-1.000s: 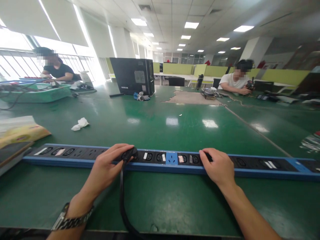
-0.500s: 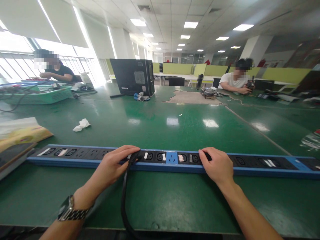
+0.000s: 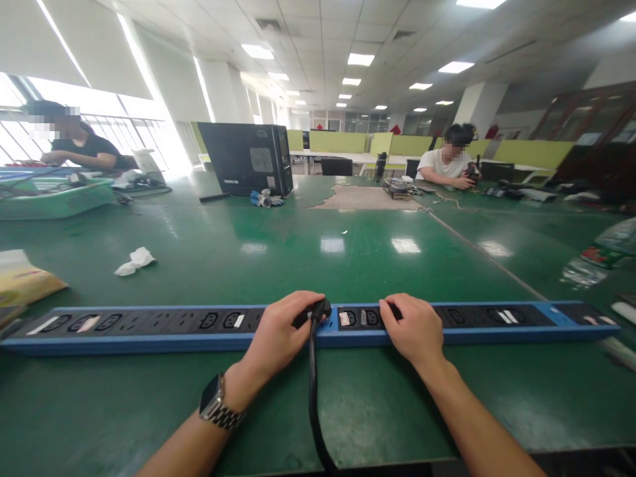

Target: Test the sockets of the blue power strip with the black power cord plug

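Observation:
A long blue and black power strip (image 3: 163,344) lies across the green table, with rows of sockets facing up. My left hand (image 3: 285,324), with a watch on its wrist, is closed on a black plug (image 3: 320,309) at the strip's middle, beside the blue socket. From the plug a thick black cable (image 3: 313,391) hangs toward the table's front edge. My right hand (image 3: 415,324) rests on the strip to the right of two sockets, its fingers curled around something black that is mostly hidden.
A black computer case (image 3: 243,159) stands behind, with gloves (image 3: 267,198) beside it. Crumpled tissue (image 3: 136,261), a green basket (image 3: 64,202) and a yellow packet (image 3: 30,281) lie left. A plastic bottle (image 3: 601,252) lies right. Two people sit at the far side.
My left hand has moved right along the strip with the plug, from left of the middle sockets to the blue socket. My right hand keeps its place on the strip. The view has shifted right.

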Action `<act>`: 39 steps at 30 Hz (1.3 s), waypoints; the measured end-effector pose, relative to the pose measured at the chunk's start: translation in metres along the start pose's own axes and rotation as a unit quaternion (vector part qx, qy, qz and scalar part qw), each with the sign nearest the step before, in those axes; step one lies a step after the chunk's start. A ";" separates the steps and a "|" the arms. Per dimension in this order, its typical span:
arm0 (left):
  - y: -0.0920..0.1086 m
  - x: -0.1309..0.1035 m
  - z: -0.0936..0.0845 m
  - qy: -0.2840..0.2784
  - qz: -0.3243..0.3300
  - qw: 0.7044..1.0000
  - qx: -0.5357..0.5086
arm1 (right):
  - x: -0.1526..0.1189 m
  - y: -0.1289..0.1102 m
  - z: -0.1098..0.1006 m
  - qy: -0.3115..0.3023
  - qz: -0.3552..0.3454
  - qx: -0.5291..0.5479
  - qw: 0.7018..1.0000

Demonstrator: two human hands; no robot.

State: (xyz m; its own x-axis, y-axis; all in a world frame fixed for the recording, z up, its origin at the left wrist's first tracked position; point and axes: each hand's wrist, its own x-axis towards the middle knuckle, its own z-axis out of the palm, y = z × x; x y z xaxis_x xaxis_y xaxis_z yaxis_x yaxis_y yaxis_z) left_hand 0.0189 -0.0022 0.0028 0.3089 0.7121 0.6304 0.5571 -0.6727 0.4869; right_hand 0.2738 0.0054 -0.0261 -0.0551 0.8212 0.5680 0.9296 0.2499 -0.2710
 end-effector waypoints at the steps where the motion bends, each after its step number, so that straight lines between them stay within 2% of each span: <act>1: -0.001 0.000 0.000 -0.010 0.009 1.000 -0.001 | 0.000 0.000 0.000 0.000 0.000 0.001 1.000; 6: -0.002 0.001 0.000 -0.031 0.034 0.999 0.007 | 0.001 -0.003 -0.001 -0.006 0.001 0.009 1.000; 11: -0.002 -0.004 0.002 -0.077 0.059 0.995 0.026 | 0.001 -0.001 0.000 -0.006 0.015 0.032 0.999; 14: 0.003 -0.005 0.004 -0.022 0.040 0.999 0.003 | 0.005 -0.002 -0.006 0.009 0.080 0.131 0.988; 16: 0.013 -0.002 0.008 0.040 0.025 0.999 -0.011 | 0.009 -0.009 -0.016 0.014 0.130 0.240 0.962; 17: 0.020 0.000 0.012 0.061 0.026 0.998 -0.015 | 0.011 -0.015 -0.023 -0.001 0.141 0.289 0.947; 19: 0.034 0.008 0.020 0.069 0.051 0.996 -0.029 | 0.014 -0.030 -0.040 -0.076 0.121 0.344 0.928; 22: 0.048 0.020 0.032 0.023 0.090 0.994 -0.054 | 0.019 -0.044 -0.065 -0.197 0.063 0.304 0.930; 24: 0.046 0.024 0.037 -0.006 0.085 0.995 -0.057 | 0.023 -0.039 -0.076 -0.221 0.071 0.238 0.943; 26: 0.037 0.023 0.037 -0.020 0.059 0.998 -0.026 | 0.026 -0.024 -0.079 -0.231 0.103 0.186 0.949; 30: 0.016 0.015 0.037 -0.055 0.008 0.995 0.085 | 0.028 0.004 -0.075 -0.274 0.116 0.159 0.941; 33: 0.011 0.011 0.039 -0.088 -0.001 0.989 0.120 | 0.028 0.007 -0.069 -0.272 0.095 0.139 0.948; 39: 0.013 0.009 0.043 -0.106 -0.001 0.984 0.146 | 0.024 -0.002 -0.050 -0.245 0.010 0.020 0.969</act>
State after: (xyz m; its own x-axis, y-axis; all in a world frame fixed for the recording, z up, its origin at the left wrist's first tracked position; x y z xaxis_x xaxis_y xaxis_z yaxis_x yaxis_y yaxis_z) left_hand 0.0622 0.0040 -0.0109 0.4447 0.7598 0.4742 0.7454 -0.6076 0.2744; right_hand 0.2888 -0.0012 0.0266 -0.2135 0.9685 0.1286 0.9176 0.2439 -0.3139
